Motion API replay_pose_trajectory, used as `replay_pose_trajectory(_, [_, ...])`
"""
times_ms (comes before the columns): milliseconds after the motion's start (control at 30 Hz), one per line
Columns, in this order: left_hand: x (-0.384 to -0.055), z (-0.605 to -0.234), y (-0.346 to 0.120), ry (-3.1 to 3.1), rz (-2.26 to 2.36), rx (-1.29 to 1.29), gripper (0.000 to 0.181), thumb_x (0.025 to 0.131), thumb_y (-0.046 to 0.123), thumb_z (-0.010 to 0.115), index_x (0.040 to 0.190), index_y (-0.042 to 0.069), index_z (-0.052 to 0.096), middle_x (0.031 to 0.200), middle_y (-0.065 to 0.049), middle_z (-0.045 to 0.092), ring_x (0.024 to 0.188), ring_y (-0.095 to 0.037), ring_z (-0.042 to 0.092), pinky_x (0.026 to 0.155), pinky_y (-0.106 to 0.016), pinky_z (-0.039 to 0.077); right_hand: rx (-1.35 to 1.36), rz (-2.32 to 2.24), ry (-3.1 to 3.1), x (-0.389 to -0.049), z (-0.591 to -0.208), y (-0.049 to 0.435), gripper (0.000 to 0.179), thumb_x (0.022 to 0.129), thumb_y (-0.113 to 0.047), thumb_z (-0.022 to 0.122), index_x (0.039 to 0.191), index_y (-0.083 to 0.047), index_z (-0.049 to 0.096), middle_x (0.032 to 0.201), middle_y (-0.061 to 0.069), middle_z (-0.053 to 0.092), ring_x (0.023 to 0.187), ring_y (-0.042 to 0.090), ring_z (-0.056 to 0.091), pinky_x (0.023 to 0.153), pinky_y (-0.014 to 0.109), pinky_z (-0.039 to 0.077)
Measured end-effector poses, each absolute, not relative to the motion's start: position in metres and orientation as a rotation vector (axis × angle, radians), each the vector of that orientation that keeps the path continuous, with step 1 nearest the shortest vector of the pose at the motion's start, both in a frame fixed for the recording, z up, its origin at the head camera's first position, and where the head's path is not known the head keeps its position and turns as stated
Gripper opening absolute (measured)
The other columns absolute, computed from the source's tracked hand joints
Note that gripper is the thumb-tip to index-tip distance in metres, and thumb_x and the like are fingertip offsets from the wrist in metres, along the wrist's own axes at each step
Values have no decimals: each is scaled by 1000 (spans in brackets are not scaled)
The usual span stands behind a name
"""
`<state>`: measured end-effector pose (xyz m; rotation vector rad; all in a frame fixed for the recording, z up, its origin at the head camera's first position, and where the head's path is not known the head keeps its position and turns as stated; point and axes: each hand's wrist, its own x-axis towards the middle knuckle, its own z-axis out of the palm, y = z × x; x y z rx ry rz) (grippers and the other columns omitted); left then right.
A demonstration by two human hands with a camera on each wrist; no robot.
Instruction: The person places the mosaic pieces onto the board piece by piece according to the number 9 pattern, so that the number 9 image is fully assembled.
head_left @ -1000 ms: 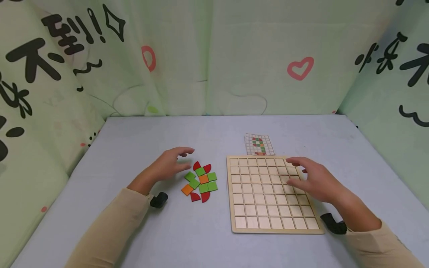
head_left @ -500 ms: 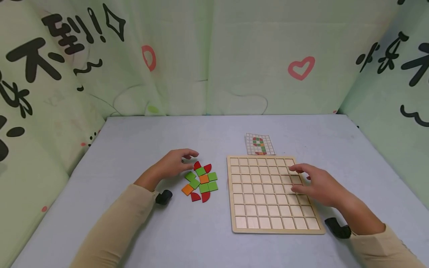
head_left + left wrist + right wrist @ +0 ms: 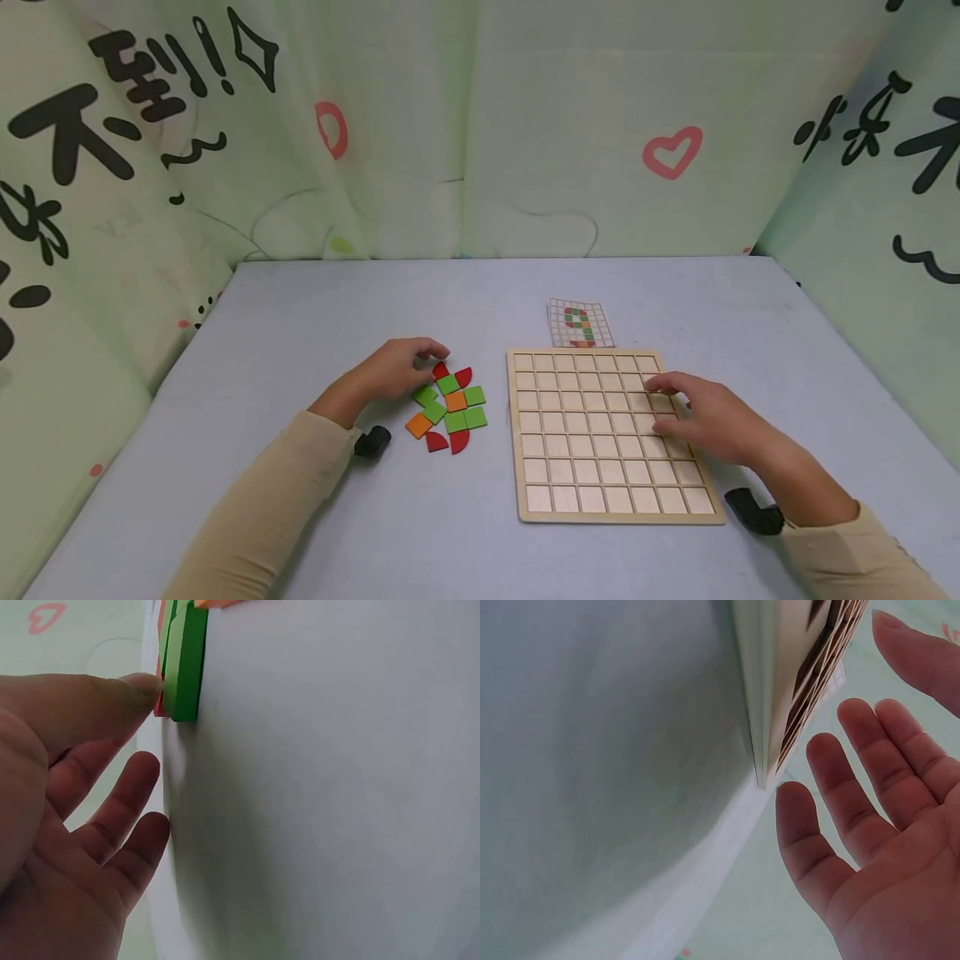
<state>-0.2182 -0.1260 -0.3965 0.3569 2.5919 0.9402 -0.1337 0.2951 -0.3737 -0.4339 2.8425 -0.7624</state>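
Observation:
My left hand (image 3: 401, 367) is at the upper left of a cluster of coloured tiles, its fingers loosely bent. Its thumb tip is right at the edge of a red quarter-round tile (image 3: 440, 372), with the index finger reaching over the far side. In the left wrist view the thumb overlaps the red tile, next to a green tile (image 3: 186, 667). My right hand (image 3: 712, 417) hovers over the right side of a wooden grid board (image 3: 600, 517), fingers apart and holding nothing; the right wrist view shows its spread fingers beside the board's edge (image 3: 763, 712).
Green square tiles (image 3: 476, 417), orange squares (image 3: 419, 426) and more red quarter-rounds (image 3: 460, 441) lie together left of the board. Behind the board lies a gridded pattern card (image 3: 558, 321) with a coloured figure. A printed curtain (image 3: 525, 125) surrounds the white-covered table (image 3: 337, 300).
My left hand has moved right and slightly down onto the red quarter-round tile. My right hand has shifted a little down over the board. The tiles have stayed in place.

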Motion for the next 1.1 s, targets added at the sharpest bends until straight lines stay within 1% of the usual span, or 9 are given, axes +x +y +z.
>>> replay_pose_trajectory(200, [-218,-396,-124,2606,894,365,37,96,6,64,132,14,63,131,-5,60,125,-28,49,103,-42,45,-417,-708,2838,-134,-374,296,52,84,-19,79,127,0,58,117,21,61,109,41,55,87,56,44])
replay_pose_trajectory(433, [-219,-396,-122,2608,882,366,39,95,5,65,133,14,63,132,-5,59,125,-27,49,102,-41,46,-385,-688,2816,-135,-375,294,48,84,-17,78,126,-2,60,118,18,61,111,39,53,92,57,42])
replay_pose_trajectory(633, [-219,-396,-121,2595,894,390,43,95,5,66,136,14,60,136,-6,58,128,-28,48,103,-41,45,-408,-687,2830,-135,-376,295,48,82,-16,79,124,0,61,117,19,61,110,40,54,91,56,42])
replay_pose_trajectory(867, [-219,-397,-120,2603,883,380,38,95,5,67,132,13,63,131,-6,60,125,-28,49,102,-40,46,-405,-677,2830,-136,-376,297,49,81,-16,81,123,0,61,115,20,61,109,41,54,91,57,42])
replay_pose_trajectory(1100, [-219,-396,-120,2621,846,362,37,94,8,69,130,12,64,127,-7,61,122,-27,50,98,-38,49,-406,-671,2836,-136,-376,296,49,82,-18,81,123,1,62,116,20,61,109,41,54,92,57,42])
